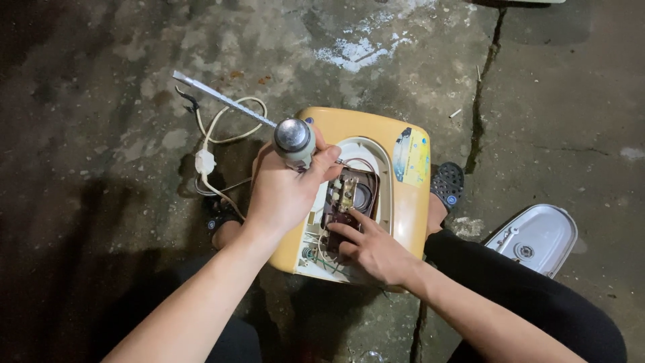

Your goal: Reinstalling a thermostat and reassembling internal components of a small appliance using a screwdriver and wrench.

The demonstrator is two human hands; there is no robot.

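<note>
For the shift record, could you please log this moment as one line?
left hand: grips screwdriver | right hand: fingers on wiring in open yellow appliance | grey cover: apart, on concrete floor

I judge this an informal repair spot on the ground, not a bench: stained, cracked concrete floor with paint patches, an opened yellow appliance housing, its detached grey cover, loose wiring.
</note>
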